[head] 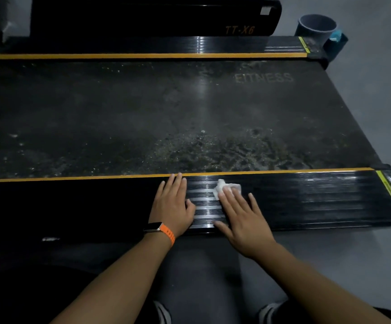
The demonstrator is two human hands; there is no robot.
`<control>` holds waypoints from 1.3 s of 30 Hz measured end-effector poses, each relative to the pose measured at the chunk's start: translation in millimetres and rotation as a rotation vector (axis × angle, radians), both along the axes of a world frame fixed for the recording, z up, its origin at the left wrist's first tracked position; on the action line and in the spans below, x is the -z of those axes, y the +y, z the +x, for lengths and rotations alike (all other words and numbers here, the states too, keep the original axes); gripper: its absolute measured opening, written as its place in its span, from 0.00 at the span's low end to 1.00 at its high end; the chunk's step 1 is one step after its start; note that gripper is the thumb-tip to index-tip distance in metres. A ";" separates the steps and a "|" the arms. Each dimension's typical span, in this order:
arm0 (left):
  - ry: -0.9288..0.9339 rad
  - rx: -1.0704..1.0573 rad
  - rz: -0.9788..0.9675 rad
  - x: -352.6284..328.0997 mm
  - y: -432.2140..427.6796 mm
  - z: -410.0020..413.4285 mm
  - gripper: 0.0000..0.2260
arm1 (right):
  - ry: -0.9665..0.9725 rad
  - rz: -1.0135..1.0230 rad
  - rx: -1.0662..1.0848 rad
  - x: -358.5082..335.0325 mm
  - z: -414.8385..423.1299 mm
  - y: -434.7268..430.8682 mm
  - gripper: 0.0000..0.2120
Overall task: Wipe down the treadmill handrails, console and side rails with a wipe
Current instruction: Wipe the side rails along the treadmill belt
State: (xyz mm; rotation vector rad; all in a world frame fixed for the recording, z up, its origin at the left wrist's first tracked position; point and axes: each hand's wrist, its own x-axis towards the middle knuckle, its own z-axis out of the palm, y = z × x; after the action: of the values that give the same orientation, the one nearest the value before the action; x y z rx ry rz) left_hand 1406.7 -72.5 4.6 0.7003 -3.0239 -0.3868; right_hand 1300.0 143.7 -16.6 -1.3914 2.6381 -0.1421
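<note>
Head view, the only one. Looking down across a treadmill from its side.

Pressing wipe (225, 189) onto near rail (307, 197) under fingertips of right hand (243, 218), fingers straight and spread, not curled round it. Resting left hand (172, 202) flat on same rail just beside, fingers straight, holding nothing. Wearing watch (153, 226) on that wrist. Holding hands apart, with a strip of ribbed rail between them.

Judging progress: working the side-rail stage, about mid-length of near rail. Seeing gloss around the hands and toward the right end, but finding it too dark to tell wiped from unwiped. Probably leaving the dark left stretch of this rail, and far rail (213, 44) beyond belt (166, 113). Not seeing console or handrails, so not judging whether done. Noting belt as gritty, though outside the task.

Reading near rail as running left to right across the frame, ribs lying along it, labelled end pointing right. Seeing wipe as crumpled, slightly wider along the rail than across, with no clear pointing end. Expecting strokes along the ribs to suit best.

Spotting bucket (316, 28) on floor past far rail's right end.
</note>
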 end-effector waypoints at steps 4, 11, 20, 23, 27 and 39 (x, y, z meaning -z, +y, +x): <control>-0.008 0.003 0.000 2.3 -0.2 0.2 0.33 | -0.023 -0.024 0.185 -2.5 -21.9 44.2 0.39; 0.003 -0.008 -0.007 3.5 -1.2 0.6 0.32 | -0.066 0.019 0.066 -6.4 -12.8 -5.6 0.41; 0.008 -0.011 -0.020 3.7 0.3 0.2 0.32 | -0.052 0.036 0.092 -5.6 -56.2 41.7 0.40; 0.016 -0.007 -0.030 5.7 -1.1 0.7 0.31 | -0.063 0.037 0.077 -6.4 -46.6 23.5 0.41; -0.001 -0.010 -0.053 5.3 0.3 0.8 0.30 | -0.124 0.046 -0.049 -11.1 -33.5 -24.5 0.42; -0.030 -0.047 -0.071 8.8 47.1 -29.9 0.32 | -0.123 0.080 0.132 -22.5 -98.0 65.2 0.45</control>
State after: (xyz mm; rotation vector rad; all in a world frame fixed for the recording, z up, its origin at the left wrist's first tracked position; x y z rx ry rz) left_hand 1376.8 -25.3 -4.3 0.7773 -3.0259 -0.2692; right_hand 1202.0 208.9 5.9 -1.1464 2.6024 -0.1315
